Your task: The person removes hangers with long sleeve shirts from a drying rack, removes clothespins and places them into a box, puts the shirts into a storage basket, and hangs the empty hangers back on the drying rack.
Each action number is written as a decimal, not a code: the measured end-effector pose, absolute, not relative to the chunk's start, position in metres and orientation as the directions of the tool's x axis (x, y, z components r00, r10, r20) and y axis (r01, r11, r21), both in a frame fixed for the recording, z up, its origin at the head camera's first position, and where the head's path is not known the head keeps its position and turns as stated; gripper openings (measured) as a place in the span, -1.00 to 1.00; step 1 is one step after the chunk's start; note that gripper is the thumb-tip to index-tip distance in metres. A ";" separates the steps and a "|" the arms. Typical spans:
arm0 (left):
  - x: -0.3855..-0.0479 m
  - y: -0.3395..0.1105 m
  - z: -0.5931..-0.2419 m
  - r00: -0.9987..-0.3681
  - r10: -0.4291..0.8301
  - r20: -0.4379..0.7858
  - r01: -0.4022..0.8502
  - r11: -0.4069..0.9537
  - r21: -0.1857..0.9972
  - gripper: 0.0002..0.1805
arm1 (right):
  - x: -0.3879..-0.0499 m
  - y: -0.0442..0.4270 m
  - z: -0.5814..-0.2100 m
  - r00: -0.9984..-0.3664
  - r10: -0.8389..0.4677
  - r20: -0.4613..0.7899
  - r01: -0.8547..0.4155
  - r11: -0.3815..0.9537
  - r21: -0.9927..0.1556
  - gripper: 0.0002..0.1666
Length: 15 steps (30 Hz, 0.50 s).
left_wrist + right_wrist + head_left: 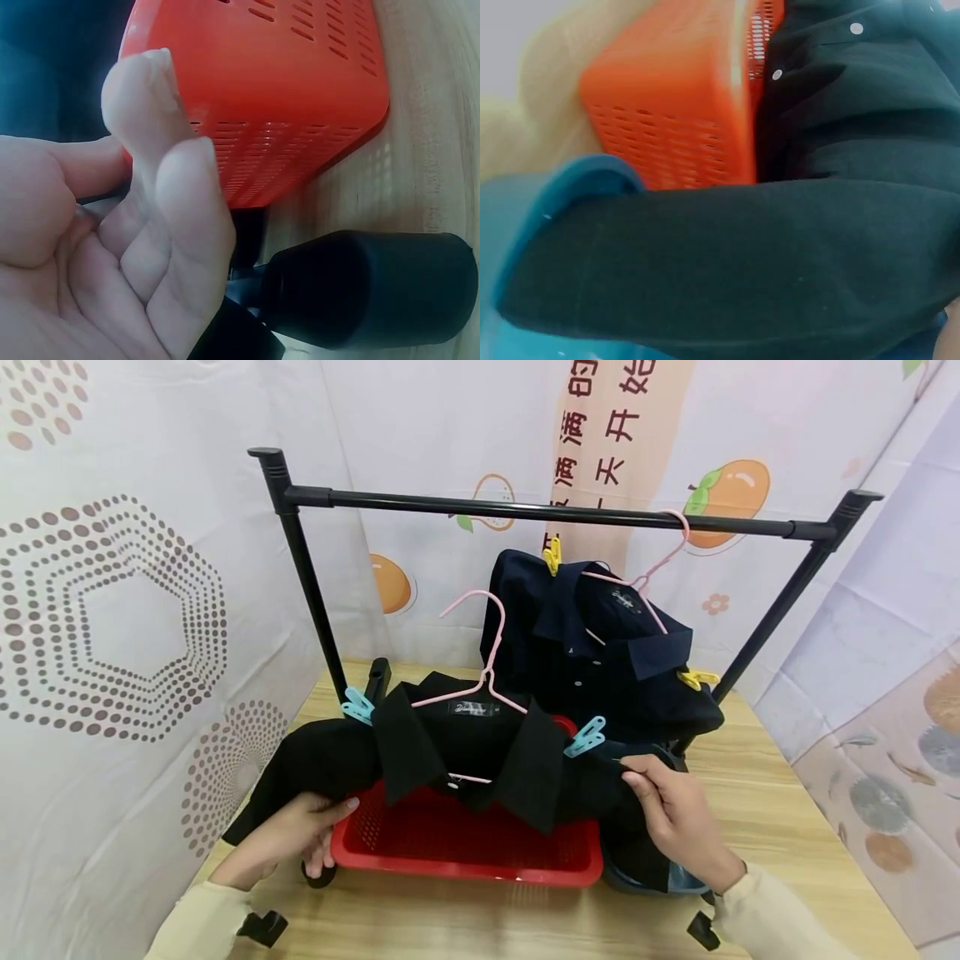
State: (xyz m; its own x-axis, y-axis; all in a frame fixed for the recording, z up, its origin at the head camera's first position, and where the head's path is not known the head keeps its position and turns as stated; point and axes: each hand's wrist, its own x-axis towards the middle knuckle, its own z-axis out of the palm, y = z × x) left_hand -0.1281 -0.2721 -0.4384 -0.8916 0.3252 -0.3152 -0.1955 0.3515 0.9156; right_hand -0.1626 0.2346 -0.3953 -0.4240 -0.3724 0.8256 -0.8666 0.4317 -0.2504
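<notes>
A black collared shirt (420, 752) hangs on a pink hanger (491, 668) with a light blue clip (358, 706) on its left shoulder and a second blue clip (585, 737) on its right. It lies over a red basket (465, 867). My right hand (678, 818) pinches the shirt's right sleeve, whose dark cloth (727, 270) fills the right wrist view. My left hand (300, 835) is under the left sleeve at the basket's left corner. In the left wrist view the left hand's fingers (191, 217) are loosely bent beside the basket wall, with nothing visible in the palm.
A navy shirt (600, 685) with yellow clips (699, 679) hangs behind from a pink hanger on the black rack (480, 508). A blue basin (686, 881) stands right of the basket. The rack's black feet (262, 928) rest on the wooden table (442, 927). Patterned curtains surround it.
</notes>
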 end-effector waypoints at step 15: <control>-0.127 -0.269 -0.437 -0.928 0.257 -0.271 -0.117 0.489 0.865 -0.48 | -0.165 0.233 -0.437 -0.629 -0.426 0.650 -0.766 0.484 -0.424 -0.60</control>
